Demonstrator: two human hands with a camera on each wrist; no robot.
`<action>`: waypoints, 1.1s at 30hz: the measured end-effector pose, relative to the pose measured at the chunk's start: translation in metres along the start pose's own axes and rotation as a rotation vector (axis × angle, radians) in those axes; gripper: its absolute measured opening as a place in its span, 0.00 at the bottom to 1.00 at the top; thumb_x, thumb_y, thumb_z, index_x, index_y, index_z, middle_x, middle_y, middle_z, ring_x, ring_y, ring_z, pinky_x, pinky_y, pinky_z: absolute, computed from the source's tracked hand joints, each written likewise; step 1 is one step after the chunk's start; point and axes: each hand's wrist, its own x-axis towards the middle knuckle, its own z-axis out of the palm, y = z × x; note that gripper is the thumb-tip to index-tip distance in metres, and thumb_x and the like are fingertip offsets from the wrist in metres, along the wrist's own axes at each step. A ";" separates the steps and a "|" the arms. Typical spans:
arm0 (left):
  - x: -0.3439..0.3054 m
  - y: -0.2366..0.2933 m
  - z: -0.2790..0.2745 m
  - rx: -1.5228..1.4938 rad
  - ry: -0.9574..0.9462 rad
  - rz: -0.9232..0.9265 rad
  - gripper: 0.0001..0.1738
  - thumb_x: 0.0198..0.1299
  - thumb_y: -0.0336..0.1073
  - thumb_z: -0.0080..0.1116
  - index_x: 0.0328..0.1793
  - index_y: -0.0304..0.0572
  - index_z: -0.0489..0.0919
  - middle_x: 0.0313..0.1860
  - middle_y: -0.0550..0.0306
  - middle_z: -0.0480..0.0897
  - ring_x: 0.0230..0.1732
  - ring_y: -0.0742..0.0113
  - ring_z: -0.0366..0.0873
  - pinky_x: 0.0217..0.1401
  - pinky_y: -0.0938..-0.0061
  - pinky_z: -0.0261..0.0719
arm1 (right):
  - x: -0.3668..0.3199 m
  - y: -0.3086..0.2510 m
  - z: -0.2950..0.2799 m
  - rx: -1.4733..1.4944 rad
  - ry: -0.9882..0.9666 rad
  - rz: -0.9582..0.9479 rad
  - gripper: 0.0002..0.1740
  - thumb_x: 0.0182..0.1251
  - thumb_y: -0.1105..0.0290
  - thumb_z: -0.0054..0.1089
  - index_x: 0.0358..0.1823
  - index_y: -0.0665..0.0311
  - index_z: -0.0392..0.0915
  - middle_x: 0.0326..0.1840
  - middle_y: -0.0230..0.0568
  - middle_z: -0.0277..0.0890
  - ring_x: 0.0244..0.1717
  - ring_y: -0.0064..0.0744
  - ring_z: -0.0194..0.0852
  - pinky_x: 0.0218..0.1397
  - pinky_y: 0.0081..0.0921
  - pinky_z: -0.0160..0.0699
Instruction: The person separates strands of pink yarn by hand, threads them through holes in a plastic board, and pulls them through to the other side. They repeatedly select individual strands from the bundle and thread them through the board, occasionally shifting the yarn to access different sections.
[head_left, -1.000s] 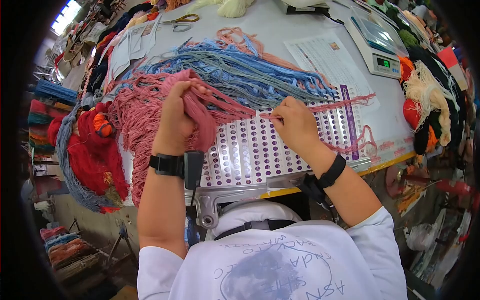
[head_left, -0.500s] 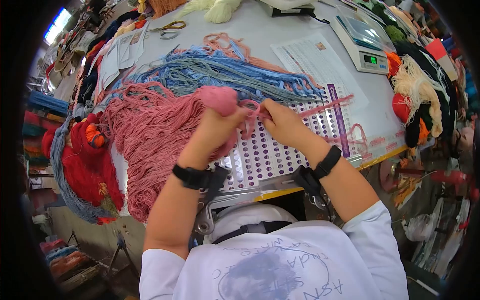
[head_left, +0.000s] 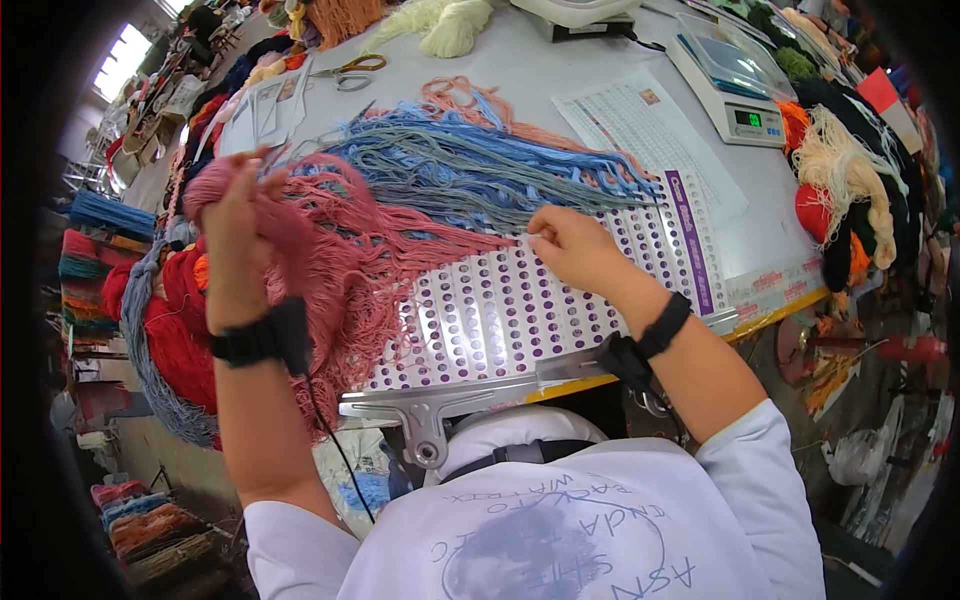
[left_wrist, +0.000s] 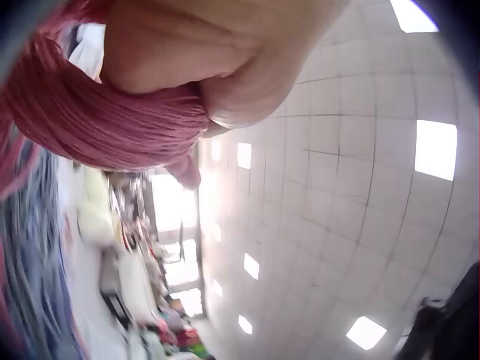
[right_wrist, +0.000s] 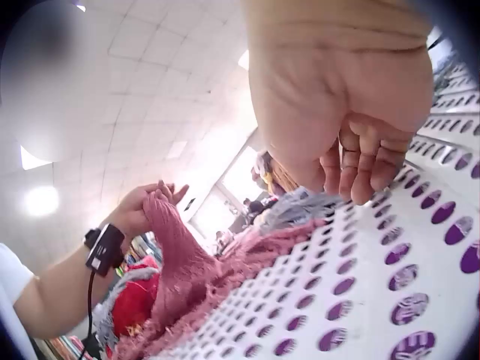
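Observation:
My left hand, raised at the left, grips a thick loop of dusty-pink yarn. Below it the rest of the pink yarn hangs and spreads over the left of a white card with rows of round purple-rimmed holes. The pink strands narrow to a point close by my right hand, which is low over the card's middle. Its fingers bend loosely toward the palm, and no yarn shows between them in the right wrist view. Blue and grey-blue yarn lies beyond both hands.
Scissors and papers lie at the table's back left. A printed sheet and a digital scale are at the back right. Red yarn hangs over the left edge; more skeins hang at the right.
My left hand met the right near the middle, then swung left and up with the pink yarn. The pink strands right of my right hand are gone from the card; that hand's fingers have loosened.

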 end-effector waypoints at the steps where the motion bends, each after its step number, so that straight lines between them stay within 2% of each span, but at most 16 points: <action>1: -0.022 0.010 0.014 -0.115 -0.212 -0.167 0.16 0.64 0.31 0.49 0.56 0.31 0.73 0.46 0.47 0.80 0.36 0.66 0.82 0.35 0.76 0.81 | -0.001 -0.006 -0.003 0.111 -0.036 0.075 0.09 0.60 0.69 0.59 0.40 0.63 0.75 0.29 0.38 0.75 0.30 0.29 0.74 0.37 0.25 0.72; 2: -0.047 0.020 0.026 -0.230 -0.420 -0.334 0.18 0.64 0.32 0.48 0.58 0.30 0.71 0.47 0.47 0.80 0.37 0.66 0.81 0.37 0.77 0.81 | -0.002 -0.018 -0.008 0.136 -0.038 0.108 0.10 0.61 0.68 0.60 0.41 0.65 0.77 0.29 0.32 0.75 0.29 0.21 0.72 0.35 0.20 0.71; 4: -0.093 0.025 0.057 -0.540 -0.603 -0.591 0.19 0.65 0.34 0.46 0.58 0.30 0.71 0.48 0.48 0.80 0.41 0.67 0.80 0.38 0.80 0.80 | -0.014 -0.061 -0.019 0.357 -0.086 0.111 0.10 0.61 0.69 0.60 0.41 0.67 0.77 0.31 0.32 0.76 0.30 0.20 0.72 0.36 0.19 0.72; 5: -0.111 0.025 0.066 -0.623 -0.716 -0.624 0.24 0.65 0.37 0.42 0.62 0.25 0.66 0.65 0.42 0.68 0.60 0.60 0.72 0.59 0.68 0.73 | -0.021 -0.079 -0.022 0.574 -0.120 0.126 0.10 0.61 0.69 0.61 0.40 0.68 0.77 0.33 0.32 0.76 0.32 0.18 0.71 0.37 0.18 0.72; 7: -0.138 0.019 0.080 -0.600 -0.659 -0.671 0.29 0.66 0.39 0.39 0.68 0.25 0.60 0.67 0.42 0.66 0.65 0.55 0.66 0.66 0.64 0.65 | -0.034 -0.106 -0.022 0.636 -0.134 0.020 0.10 0.61 0.71 0.61 0.40 0.69 0.77 0.35 0.32 0.76 0.34 0.18 0.71 0.40 0.17 0.72; 9: -0.148 0.018 0.080 -0.779 -0.710 -0.884 0.25 0.67 0.36 0.42 0.67 0.29 0.65 0.62 0.49 0.72 0.61 0.65 0.70 0.63 0.69 0.68 | -0.042 -0.113 -0.019 0.695 -0.144 -0.079 0.09 0.62 0.72 0.60 0.40 0.70 0.77 0.37 0.33 0.76 0.37 0.17 0.71 0.42 0.17 0.72; 11: -0.154 0.017 0.078 -0.774 -0.702 -0.851 0.25 0.66 0.36 0.42 0.67 0.29 0.64 0.62 0.50 0.72 0.61 0.66 0.70 0.62 0.69 0.68 | -0.046 -0.116 -0.014 0.869 -0.203 0.096 0.08 0.62 0.74 0.60 0.40 0.70 0.77 0.40 0.36 0.76 0.40 0.19 0.72 0.47 0.17 0.72; 16: -0.157 0.019 0.066 -0.800 -0.628 -0.803 0.27 0.66 0.37 0.42 0.67 0.27 0.64 0.63 0.50 0.71 0.60 0.66 0.71 0.63 0.70 0.68 | -0.052 -0.121 -0.009 1.127 -0.236 0.125 0.07 0.62 0.74 0.60 0.40 0.70 0.77 0.40 0.35 0.76 0.41 0.22 0.74 0.48 0.19 0.72; 18: -0.157 0.015 0.062 -0.775 -0.701 -0.804 0.27 0.65 0.37 0.41 0.67 0.26 0.64 0.63 0.49 0.71 0.60 0.65 0.71 0.64 0.69 0.67 | -0.053 -0.130 -0.002 1.223 -0.125 0.205 0.07 0.60 0.72 0.61 0.37 0.68 0.79 0.35 0.31 0.78 0.35 0.16 0.70 0.38 0.17 0.68; 19: -0.158 0.014 0.061 -0.776 -0.699 -0.804 0.27 0.65 0.37 0.41 0.67 0.26 0.64 0.63 0.49 0.71 0.60 0.65 0.71 0.64 0.69 0.67 | -0.053 -0.130 -0.002 1.222 -0.127 0.207 0.07 0.60 0.72 0.61 0.37 0.68 0.79 0.35 0.31 0.78 0.35 0.16 0.70 0.38 0.17 0.68; 21: -0.161 0.012 0.061 -0.792 -0.723 -0.838 0.27 0.65 0.38 0.42 0.67 0.27 0.64 0.63 0.48 0.71 0.60 0.64 0.70 0.64 0.68 0.66 | -0.053 -0.130 -0.004 0.789 -0.189 0.089 0.08 0.61 0.72 0.60 0.39 0.68 0.78 0.37 0.32 0.77 0.35 0.17 0.71 0.38 0.18 0.68; 25: -0.162 0.013 0.062 -0.738 -0.623 -0.747 0.36 0.63 0.45 0.41 0.71 0.24 0.54 0.66 0.39 0.65 0.63 0.56 0.68 0.68 0.65 0.62 | -0.052 -0.119 0.009 0.858 -0.169 0.045 0.08 0.61 0.71 0.60 0.38 0.68 0.77 0.37 0.32 0.77 0.35 0.17 0.71 0.37 0.17 0.67; 28: -0.159 0.011 0.052 -0.749 -0.671 -0.763 0.34 0.63 0.43 0.43 0.70 0.25 0.58 0.63 0.41 0.69 0.62 0.56 0.69 0.65 0.65 0.66 | -0.054 -0.123 0.009 0.978 -0.155 -0.006 0.06 0.63 0.72 0.58 0.38 0.68 0.76 0.34 0.32 0.78 0.35 0.17 0.72 0.39 0.17 0.69; 30: -0.157 0.014 0.047 -0.581 -0.597 -0.668 0.30 0.62 0.38 0.50 0.67 0.27 0.63 0.57 0.45 0.74 0.53 0.61 0.75 0.56 0.67 0.74 | -0.055 -0.131 0.003 1.173 -0.224 0.082 0.05 0.65 0.73 0.55 0.38 0.68 0.74 0.33 0.35 0.78 0.36 0.18 0.73 0.40 0.17 0.71; 31: -0.157 0.015 0.045 -0.581 -0.595 -0.666 0.30 0.62 0.38 0.50 0.67 0.27 0.63 0.57 0.45 0.74 0.53 0.61 0.75 0.56 0.67 0.74 | -0.056 -0.132 0.002 1.173 -0.227 0.080 0.05 0.65 0.73 0.55 0.38 0.68 0.74 0.33 0.35 0.78 0.36 0.18 0.73 0.40 0.17 0.71; 33: -0.157 0.016 0.042 -0.538 -0.585 -0.578 0.29 0.58 0.31 0.56 0.65 0.28 0.66 0.46 0.53 0.78 0.41 0.69 0.78 0.44 0.74 0.78 | -0.057 -0.133 0.000 1.163 -0.260 0.109 0.05 0.66 0.74 0.53 0.39 0.70 0.73 0.32 0.37 0.77 0.35 0.20 0.75 0.41 0.18 0.73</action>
